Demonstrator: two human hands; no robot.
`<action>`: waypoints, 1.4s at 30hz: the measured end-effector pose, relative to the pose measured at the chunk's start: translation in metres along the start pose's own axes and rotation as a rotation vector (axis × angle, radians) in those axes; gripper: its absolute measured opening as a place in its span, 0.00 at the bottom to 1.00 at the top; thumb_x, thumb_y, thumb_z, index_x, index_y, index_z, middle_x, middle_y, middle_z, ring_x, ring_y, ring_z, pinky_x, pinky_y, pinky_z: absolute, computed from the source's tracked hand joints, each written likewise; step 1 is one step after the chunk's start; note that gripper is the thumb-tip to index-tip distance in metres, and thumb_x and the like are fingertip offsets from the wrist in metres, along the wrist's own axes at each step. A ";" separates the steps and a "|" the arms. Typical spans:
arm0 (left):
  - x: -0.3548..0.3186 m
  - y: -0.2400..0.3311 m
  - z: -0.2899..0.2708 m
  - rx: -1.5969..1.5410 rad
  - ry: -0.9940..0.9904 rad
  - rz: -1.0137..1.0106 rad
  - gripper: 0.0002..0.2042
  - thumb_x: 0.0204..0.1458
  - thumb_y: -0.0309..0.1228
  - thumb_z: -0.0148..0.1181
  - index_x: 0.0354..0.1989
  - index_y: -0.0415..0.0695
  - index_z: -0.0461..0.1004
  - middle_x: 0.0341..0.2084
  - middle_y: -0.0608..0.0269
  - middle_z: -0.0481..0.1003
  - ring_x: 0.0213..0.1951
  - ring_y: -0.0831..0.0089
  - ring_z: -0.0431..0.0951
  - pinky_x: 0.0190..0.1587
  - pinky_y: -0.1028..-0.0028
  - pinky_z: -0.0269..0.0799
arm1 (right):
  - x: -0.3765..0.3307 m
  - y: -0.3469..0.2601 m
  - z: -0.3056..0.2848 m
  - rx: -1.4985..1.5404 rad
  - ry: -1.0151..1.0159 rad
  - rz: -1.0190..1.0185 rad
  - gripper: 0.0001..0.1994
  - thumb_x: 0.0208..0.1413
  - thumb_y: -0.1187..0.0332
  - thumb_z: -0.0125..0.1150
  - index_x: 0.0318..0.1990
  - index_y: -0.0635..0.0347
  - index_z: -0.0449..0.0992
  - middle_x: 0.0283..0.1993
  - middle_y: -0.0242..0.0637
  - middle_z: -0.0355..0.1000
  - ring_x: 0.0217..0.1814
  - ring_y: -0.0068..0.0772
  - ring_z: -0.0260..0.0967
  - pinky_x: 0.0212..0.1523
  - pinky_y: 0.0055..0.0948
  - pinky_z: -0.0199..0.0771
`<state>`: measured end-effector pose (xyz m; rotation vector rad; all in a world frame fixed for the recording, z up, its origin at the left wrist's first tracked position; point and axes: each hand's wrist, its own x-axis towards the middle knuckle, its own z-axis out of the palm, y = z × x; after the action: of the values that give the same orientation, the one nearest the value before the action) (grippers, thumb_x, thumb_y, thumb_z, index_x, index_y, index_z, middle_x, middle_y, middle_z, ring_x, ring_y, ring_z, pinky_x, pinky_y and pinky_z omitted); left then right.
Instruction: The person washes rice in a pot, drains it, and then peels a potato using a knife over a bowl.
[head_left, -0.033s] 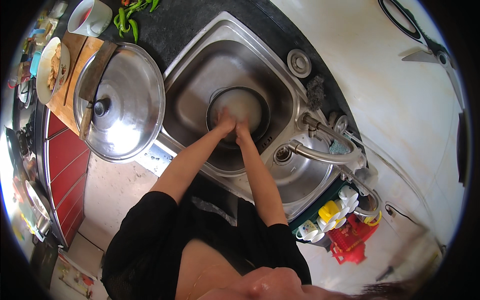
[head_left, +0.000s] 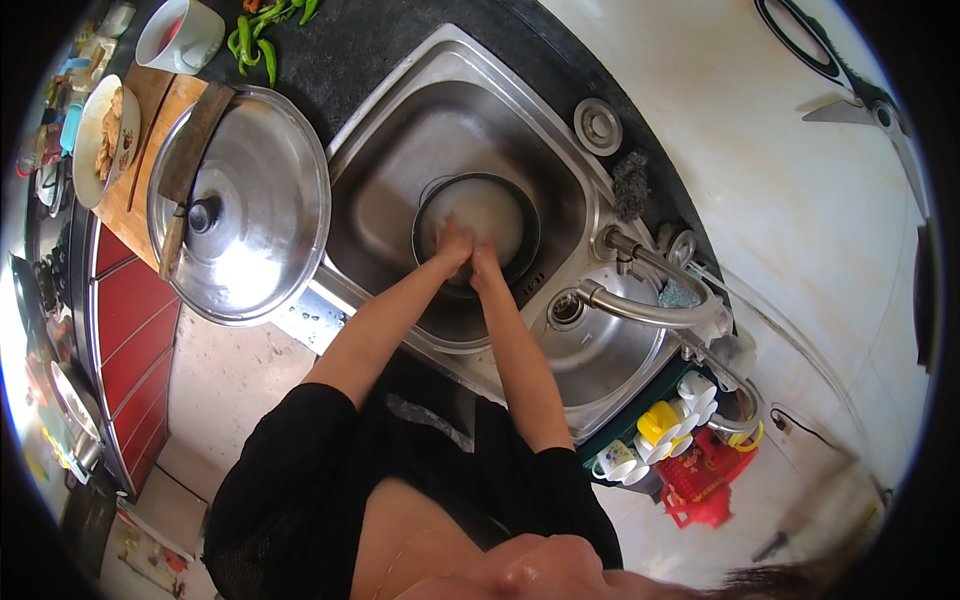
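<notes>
A dark-rimmed round pot point(head_left: 533, 212) sits in the large basin of the steel sink point(head_left: 385, 160), holding cloudy, whitish water point(head_left: 500, 205). Both my hands reach down into it, side by side at its near edge. The fingers of my left hand point(head_left: 453, 243) dip into the murky water and show only faintly. Close against it, my right hand point(head_left: 485, 258) points inward, its fingers mostly hidden. Whatever lies under the water, or between the hands, cannot be made out.
A curved faucet point(head_left: 645, 312) hangs over the small basin at right. Left of the sink lies a large steel lid point(head_left: 265, 210), with a cleaver point(head_left: 190, 150) across it. Cups point(head_left: 660, 425) stand below right. Green peppers point(head_left: 255, 50) lie behind, near a bowl point(head_left: 90, 140).
</notes>
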<state>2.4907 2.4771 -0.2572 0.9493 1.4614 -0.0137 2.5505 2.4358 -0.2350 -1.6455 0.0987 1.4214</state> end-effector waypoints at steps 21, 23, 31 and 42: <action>-0.053 0.071 -0.044 0.460 -0.224 0.316 0.16 0.49 0.33 0.47 0.46 0.44 0.63 0.46 0.56 0.67 0.46 0.61 0.67 0.47 0.64 0.63 | 0.008 -0.046 0.004 -1.358 0.265 -0.835 0.08 0.47 0.69 0.48 0.36 0.56 0.69 0.44 0.44 0.62 0.48 0.45 0.57 0.45 0.44 0.57; -0.043 0.070 -0.039 0.805 0.126 0.640 0.17 0.44 0.32 0.51 0.45 0.45 0.63 0.45 0.56 0.66 0.43 0.63 0.67 0.46 0.63 0.62 | 0.015 -0.051 0.004 -1.415 0.269 -0.932 0.09 0.47 0.68 0.48 0.36 0.56 0.69 0.47 0.44 0.60 0.49 0.46 0.56 0.45 0.44 0.57; 0.013 0.048 -0.035 1.124 0.065 0.662 0.15 0.45 0.26 0.44 0.44 0.41 0.65 0.48 0.51 0.64 0.50 0.57 0.62 0.52 0.63 0.59 | 0.073 0.010 -0.010 -1.595 0.332 -0.834 0.16 0.44 0.65 0.51 0.43 0.59 0.69 0.55 0.47 0.55 0.56 0.50 0.51 0.53 0.49 0.51; -0.024 0.043 -0.045 1.182 0.172 0.899 0.16 0.44 0.28 0.47 0.44 0.43 0.67 0.50 0.52 0.62 0.50 0.57 0.62 0.50 0.66 0.60 | -0.006 -0.035 0.004 -1.377 0.381 -0.784 0.13 0.50 0.67 0.46 0.43 0.56 0.68 0.44 0.48 0.65 0.50 0.49 0.58 0.51 0.44 0.55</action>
<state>2.4727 2.5171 -0.2063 2.5557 0.9704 -0.1491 2.5663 2.4551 -0.2102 -2.5311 -1.4274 0.4285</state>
